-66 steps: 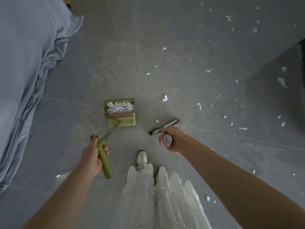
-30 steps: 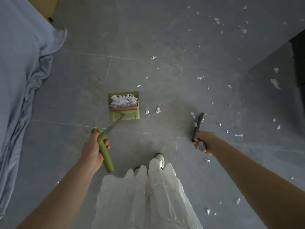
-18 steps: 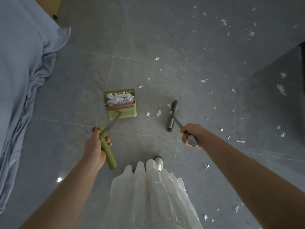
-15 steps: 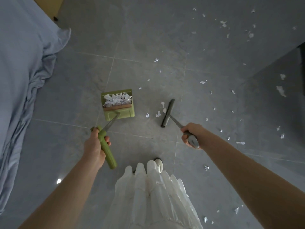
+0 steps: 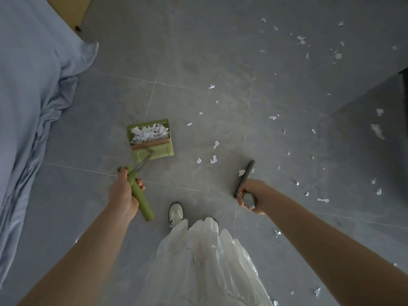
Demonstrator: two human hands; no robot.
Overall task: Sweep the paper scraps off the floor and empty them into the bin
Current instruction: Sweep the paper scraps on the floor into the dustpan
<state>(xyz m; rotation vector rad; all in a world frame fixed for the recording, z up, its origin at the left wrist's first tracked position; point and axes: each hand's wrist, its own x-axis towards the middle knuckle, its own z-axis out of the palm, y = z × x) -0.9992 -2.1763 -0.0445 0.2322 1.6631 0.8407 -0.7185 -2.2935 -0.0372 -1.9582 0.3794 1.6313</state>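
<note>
left hand [image 5: 123, 195] grips dustpan [image 5: 151, 140] handle | right hand [image 5: 254, 195] grips broom [image 5: 245, 176] | scraps [image 5: 213, 159] between

A: Dustpan?
B: Green plastic long-handled dustpan [image 5: 152, 142] flat on grey tile floor [image 5: 198, 62], heaped w/ white paper scraps [image 5: 149, 134].
A: Broom?
B: Dark grey broom head [image 5: 245, 176] to its right, loose scraps [image 5: 213, 159] btwn them.

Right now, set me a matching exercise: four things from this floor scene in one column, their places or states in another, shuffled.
Things:
1. dustpan
2. broom
3. shoe
4. sheet

States:
A. hangs at far left
B. held by right hand
C. holds heaped scraps
D. peeks from under white skirt

Pairs: 1-C, 2-B, 3-D, 4-A
</note>
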